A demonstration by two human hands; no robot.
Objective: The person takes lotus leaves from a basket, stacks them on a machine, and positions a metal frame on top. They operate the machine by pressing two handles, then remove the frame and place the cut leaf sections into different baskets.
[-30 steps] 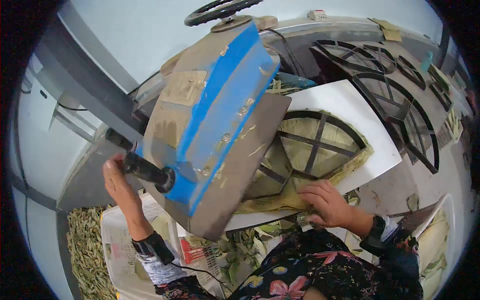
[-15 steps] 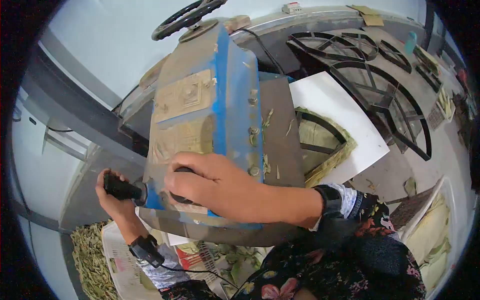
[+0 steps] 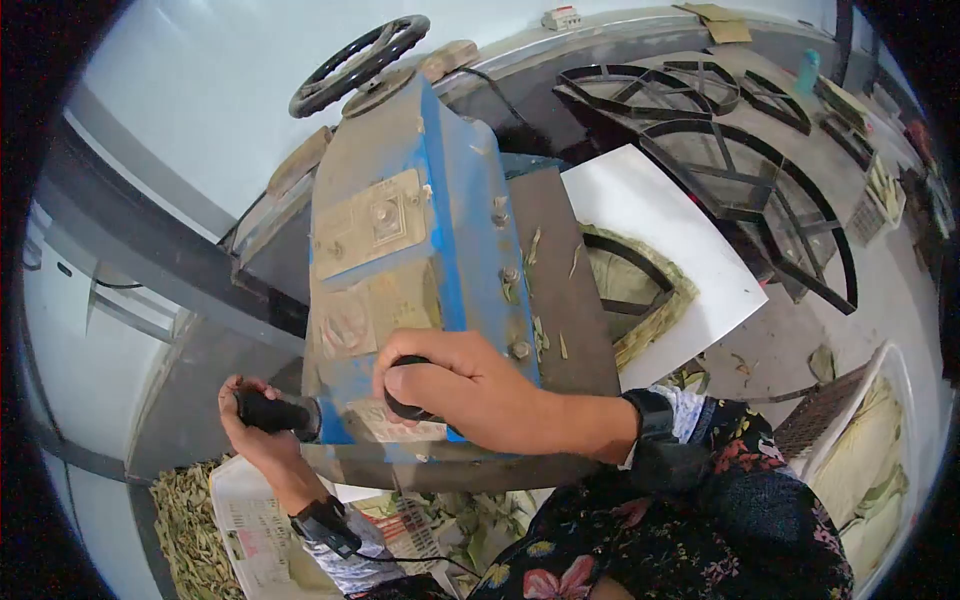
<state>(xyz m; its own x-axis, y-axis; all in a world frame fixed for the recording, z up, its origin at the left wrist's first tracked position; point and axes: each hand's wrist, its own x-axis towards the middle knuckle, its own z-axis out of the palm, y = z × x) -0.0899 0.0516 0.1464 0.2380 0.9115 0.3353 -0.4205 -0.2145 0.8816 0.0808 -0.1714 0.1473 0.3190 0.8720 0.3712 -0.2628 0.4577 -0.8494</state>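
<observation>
A blue machine [image 3: 465,230] coated in brown dust stands in the middle, with a black handwheel [image 3: 360,65] at its top. My left hand [image 3: 258,420] is wrapped round a black handle [image 3: 275,412] at the machine's lower left side. On the front part of the machine, my right hand [image 3: 465,385] grips a black knob [image 3: 408,388], thumb over its top. Right of the machine, a curved black frame [image 3: 640,262] lies on leaf material [image 3: 685,295] over a white board [image 3: 715,230].
More black metal frames [image 3: 770,190] lie at the upper right. A white crate [image 3: 890,370] with pale leaves is at the lower right. Dried leaves [image 3: 190,530] are heaped at the lower left, beside another white crate [image 3: 245,540]. A grey beam [image 3: 170,190] crosses the left.
The view has shifted, and the machine and both hands appear slightly lower and farther right. Both hands keep their grips.
</observation>
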